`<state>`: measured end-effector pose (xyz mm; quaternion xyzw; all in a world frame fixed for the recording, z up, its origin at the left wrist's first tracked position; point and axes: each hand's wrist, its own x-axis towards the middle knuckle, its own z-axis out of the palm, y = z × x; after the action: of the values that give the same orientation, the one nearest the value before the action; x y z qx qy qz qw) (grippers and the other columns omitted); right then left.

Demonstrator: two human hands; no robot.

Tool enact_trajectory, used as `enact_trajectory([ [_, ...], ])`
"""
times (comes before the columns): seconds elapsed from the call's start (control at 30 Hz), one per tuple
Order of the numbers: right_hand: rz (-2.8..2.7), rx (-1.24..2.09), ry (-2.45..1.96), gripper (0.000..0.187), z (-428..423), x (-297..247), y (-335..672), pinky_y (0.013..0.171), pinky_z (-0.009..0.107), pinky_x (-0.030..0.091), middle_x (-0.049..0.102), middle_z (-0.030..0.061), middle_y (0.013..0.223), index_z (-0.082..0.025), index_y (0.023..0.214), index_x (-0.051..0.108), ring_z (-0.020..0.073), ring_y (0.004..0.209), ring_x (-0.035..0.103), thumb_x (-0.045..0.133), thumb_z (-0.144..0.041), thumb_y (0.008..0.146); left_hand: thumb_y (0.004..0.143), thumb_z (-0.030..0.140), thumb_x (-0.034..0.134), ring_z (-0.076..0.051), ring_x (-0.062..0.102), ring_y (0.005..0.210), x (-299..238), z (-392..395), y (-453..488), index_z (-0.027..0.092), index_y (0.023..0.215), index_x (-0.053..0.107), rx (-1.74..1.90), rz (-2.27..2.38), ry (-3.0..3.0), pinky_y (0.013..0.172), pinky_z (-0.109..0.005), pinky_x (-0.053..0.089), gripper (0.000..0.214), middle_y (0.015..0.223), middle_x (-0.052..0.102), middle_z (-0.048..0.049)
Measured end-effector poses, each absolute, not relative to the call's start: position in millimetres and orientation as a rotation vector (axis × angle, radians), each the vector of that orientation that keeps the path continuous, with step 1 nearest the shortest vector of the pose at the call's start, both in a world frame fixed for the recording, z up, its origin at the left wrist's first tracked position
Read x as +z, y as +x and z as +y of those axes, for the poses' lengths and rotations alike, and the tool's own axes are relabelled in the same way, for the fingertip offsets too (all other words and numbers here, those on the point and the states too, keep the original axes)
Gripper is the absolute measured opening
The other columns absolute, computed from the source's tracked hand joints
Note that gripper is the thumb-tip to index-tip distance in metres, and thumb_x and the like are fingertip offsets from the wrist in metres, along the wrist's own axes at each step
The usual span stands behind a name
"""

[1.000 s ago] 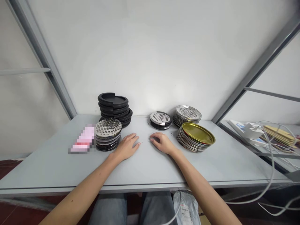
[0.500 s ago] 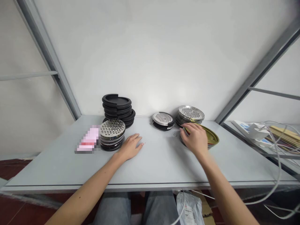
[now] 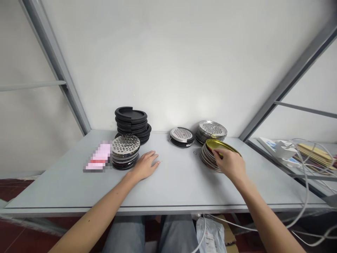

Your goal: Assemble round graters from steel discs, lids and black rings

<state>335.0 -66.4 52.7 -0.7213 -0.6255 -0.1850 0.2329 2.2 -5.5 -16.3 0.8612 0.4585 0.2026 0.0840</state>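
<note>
My right hand (image 3: 231, 164) is closed at the near side of a shallow gold round lid (image 3: 212, 143), fingertips pinched at its edge. That lid tops a stack of round metal lids (image 3: 205, 158) on the right; my hand covers part of it. My left hand (image 3: 144, 164) lies flat on the table with fingers spread, holding nothing. Just left of it stands a stack of round metal grater discs (image 3: 126, 144). A small metal ring (image 3: 195, 152) lies left of the gold lid's stack.
Black notched round holders (image 3: 131, 121) are piled at the back left. A grater disc in a black holder (image 3: 181, 135) and a stack of silver grater discs (image 3: 212, 128) sit at the back. A pixelated pink item (image 3: 100, 156) lies left. White cables (image 3: 306, 189) hang at right.
My right hand has shifted right and toward me, from open fingers over the gold lid to a closed grip at its near edge. My left hand stays in place.
</note>
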Motion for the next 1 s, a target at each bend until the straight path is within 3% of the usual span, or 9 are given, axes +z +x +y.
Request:
enact_trajectory([
  [0.2,-1.494,-0.781,-1.835,0.026,-65,53,343,0.060,0.029,0.042,0.072,0.0070,0.093,-0.019,0.093,0.070,0.0226,0.081,0.065,0.048,-0.032,0.089,0.093,0.039,0.043,-0.027,0.044,0.129,-15,-6,2,0.012,0.124,0.057,0.597,1.360,2.552,0.109,-0.039,0.032,0.044,0.137,0.049,-0.0157],
  [0.33,-1.425,-0.873,-1.492,0.022,-68,57,338,0.075,0.033,0.049,0.072,0.0083,0.096,-0.018,0.095,0.068,0.0226,0.087,0.066,0.050,-0.029,0.089,0.092,0.039,0.044,-0.028,0.045,0.129,-16,-6,2,0.013,0.122,0.059,0.624,1.351,2.547,0.109,-0.041,0.033,0.042,0.137,0.050,-0.0155],
  [0.47,-1.626,-0.745,-1.171,0.014,-74,57,309,0.086,0.036,0.052,0.072,0.0073,0.098,-0.021,0.095,0.067,0.0215,0.091,0.067,0.055,-0.023,0.086,0.094,0.036,0.040,-0.026,0.047,0.126,-16,-6,2,0.014,0.124,0.056,0.679,1.324,2.514,0.108,-0.040,0.035,0.040,0.134,0.053,-0.0139],
  [0.73,-1.921,-0.396,-0.926,0.017,-70,19,241,0.079,0.036,0.056,0.073,0.0069,0.096,-0.023,0.096,0.068,0.0206,0.088,0.068,0.056,-0.016,0.085,0.100,0.035,0.022,-0.020,0.037,0.133,-5,-11,5,0.011,0.133,0.042,1.153,1.289,2.294,0.112,-0.036,0.028,0.046,0.140,0.042,-0.0140],
  [0.83,-2.035,-0.318,-0.846,0.017,-66,4,230,0.080,0.036,0.056,0.073,0.0068,0.095,-0.021,0.095,0.069,0.0199,0.088,0.067,0.056,-0.015,0.086,0.100,0.035,0.021,-0.020,0.040,0.130,-1,-13,5,0.013,0.131,0.043,1.271,1.210,2.278,0.110,-0.036,0.031,0.044,0.136,0.047,-0.0124],
  [1.0,-2.276,-0.105,-0.808,0.019,-52,-2,223,0.081,0.036,0.053,0.072,0.0068,0.096,-0.022,0.099,0.069,0.0202,0.091,0.066,0.054,-0.020,0.089,0.099,0.035,0.023,-0.021,0.052,0.116,1,-15,7,0.017,0.120,0.054,1.143,1.146,2.320,0.102,-0.037,0.040,0.041,0.121,0.059,-0.0099],
])
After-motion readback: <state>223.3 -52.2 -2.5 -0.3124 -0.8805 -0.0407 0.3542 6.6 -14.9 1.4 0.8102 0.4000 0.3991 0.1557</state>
